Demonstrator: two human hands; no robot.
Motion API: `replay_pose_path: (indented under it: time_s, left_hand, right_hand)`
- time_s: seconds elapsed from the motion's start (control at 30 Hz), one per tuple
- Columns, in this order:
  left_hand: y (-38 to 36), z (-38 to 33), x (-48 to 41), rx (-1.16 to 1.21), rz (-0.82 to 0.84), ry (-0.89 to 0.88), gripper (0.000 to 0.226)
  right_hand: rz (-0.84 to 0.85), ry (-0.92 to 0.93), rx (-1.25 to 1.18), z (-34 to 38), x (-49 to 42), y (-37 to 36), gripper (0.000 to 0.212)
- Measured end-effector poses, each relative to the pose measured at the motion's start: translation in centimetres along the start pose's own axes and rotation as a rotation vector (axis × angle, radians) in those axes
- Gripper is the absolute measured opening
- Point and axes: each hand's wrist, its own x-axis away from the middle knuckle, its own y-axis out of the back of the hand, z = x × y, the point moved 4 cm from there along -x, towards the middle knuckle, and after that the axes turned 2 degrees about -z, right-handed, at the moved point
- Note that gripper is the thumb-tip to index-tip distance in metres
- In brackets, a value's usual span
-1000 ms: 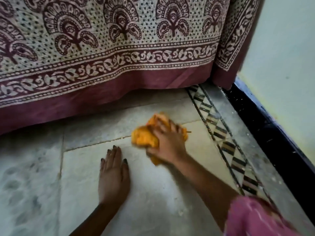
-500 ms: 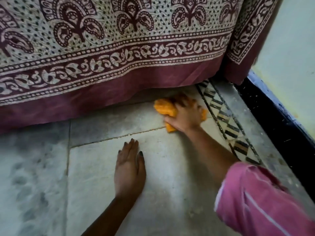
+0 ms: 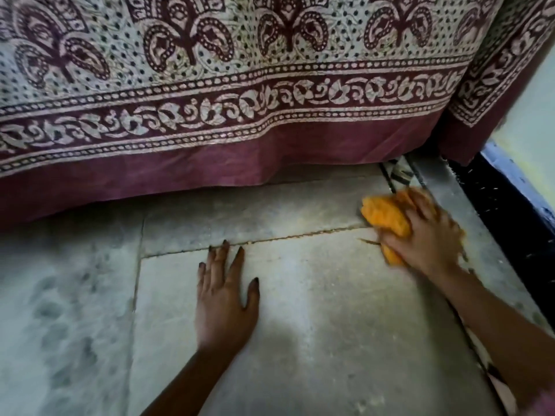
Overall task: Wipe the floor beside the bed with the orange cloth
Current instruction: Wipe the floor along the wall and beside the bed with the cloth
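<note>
Our left hand (image 3: 223, 298) lies flat on the floor (image 3: 330, 325) in front of the bed (image 3: 240, 115), fingers straight and holding nothing, and we judge it a sound prop to lean on. Further right, near the bed's corner, the orange cloth (image 3: 387, 216) sits bunched on the floor under our right hand (image 3: 426, 238), whose fingers curl round it. We would press the wad down evenly and work it close to the bed's hanging edge and over the patterned tile strip (image 3: 398, 172) beside that corner.
</note>
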Motion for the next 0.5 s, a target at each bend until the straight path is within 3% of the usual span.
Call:
replay_pose_path:
  time_s: [0.07,0.13,0.2,0.27,0.4,0.5]
  left_hand:
    - [-0.1,0.0,0.0,-0.003,0.003,-0.007,0.066]
    - [-0.2,0.1,0.0,0.005,0.008,-0.015,0.067]
    - [-0.2,0.3,0.0,0.016,0.011,-0.018,0.067]
    - [0.0,0.2,0.1,0.037,0.016,-0.009,0.064]
    - [0.1,-0.6,1.2,0.103,-0.023,0.021,0.056]
    - [-0.3,-1.4,2.5,0.094,-0.031,0.022,0.054]
  right_hand:
    - [0.011,-0.102,-0.016,4.2,-4.8,-1.1,0.095]
    - [0.097,-0.068,-0.043,10.4,-6.6,-2.0,0.092]
    - [0.176,0.101,-0.03,16.4,-4.9,-2.7,0.082]
    - [0.094,0.337,-0.063,19.1,-0.5,-1.7,0.077]
    - [0.103,0.547,-0.151,11.4,12.0,0.4,0.085]
    - [0.071,0.446,-0.089,2.0,16.6,1.9,0.083]
